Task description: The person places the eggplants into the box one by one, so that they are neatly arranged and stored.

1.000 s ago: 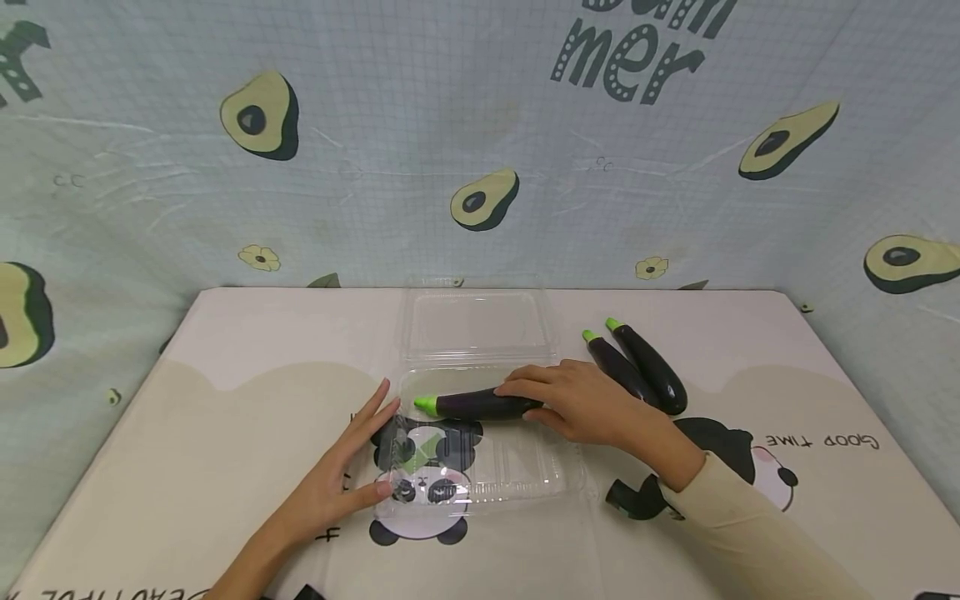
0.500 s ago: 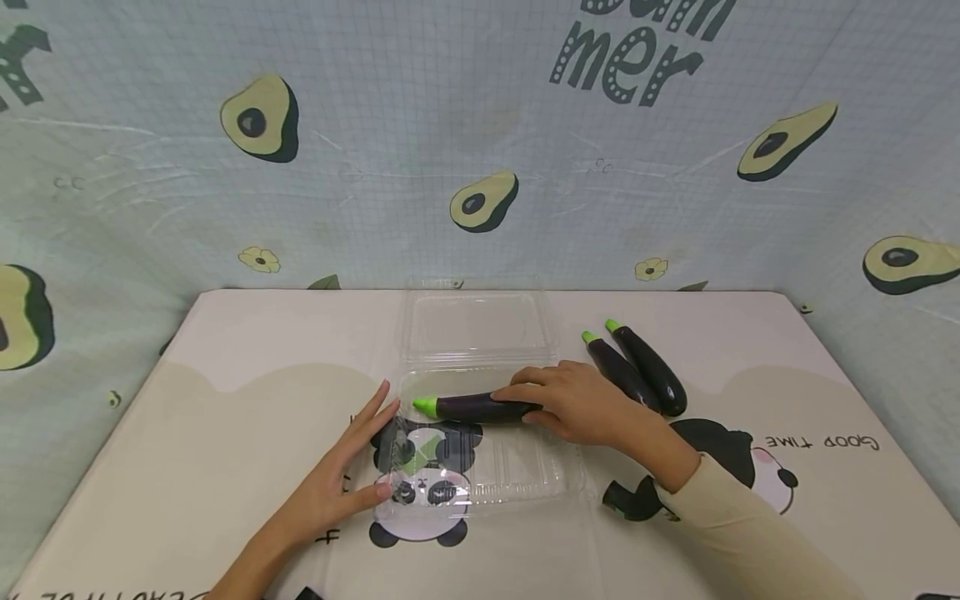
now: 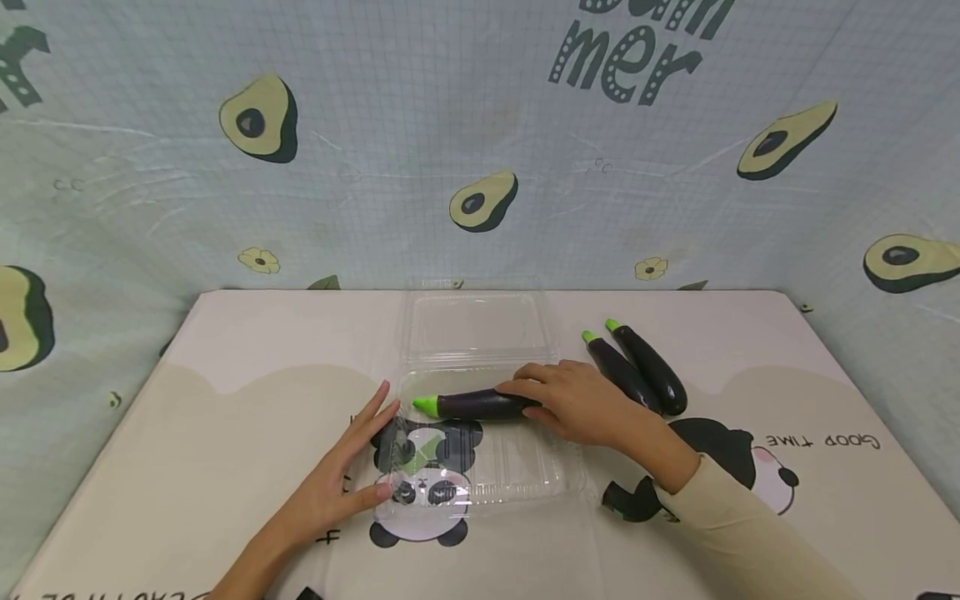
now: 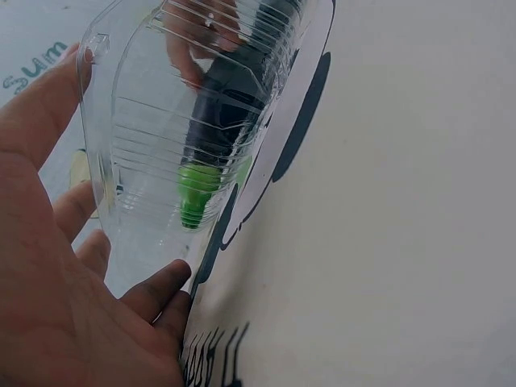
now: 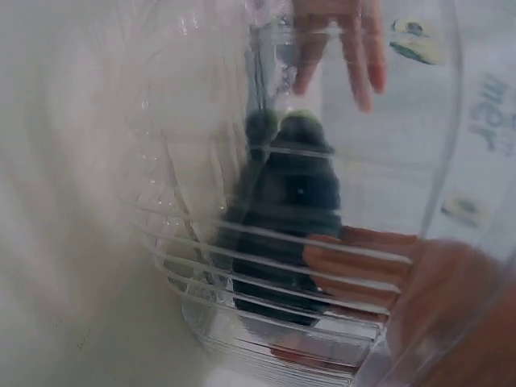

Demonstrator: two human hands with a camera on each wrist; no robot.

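A dark purple eggplant [image 3: 472, 406] with a bright green stem lies crosswise in the base of a clear plastic clamshell box [image 3: 517, 475], stem to the left. My right hand [image 3: 581, 404] grips its thick right end, thumb on the near side and fingers over the far side. The left hand [image 3: 333, 475] is at the box's left side, fingers spread and straight, fingertips right at the rim. In the left wrist view the green stem [image 4: 197, 193] shows through the ribbed wall, close to the left hand [image 4: 72, 266]. Through the plastic, the right wrist view shows the eggplant [image 5: 290, 193] between right-hand fingers [image 5: 355, 258].
Two more eggplants [image 3: 652, 367] lie side by side on the table, right of the box, behind the right forearm. The box lid [image 3: 480, 321] is folded back toward the patterned wall cloth [image 3: 390, 167]. A printed cover with pandas [image 3: 420, 517] spreads over the table.
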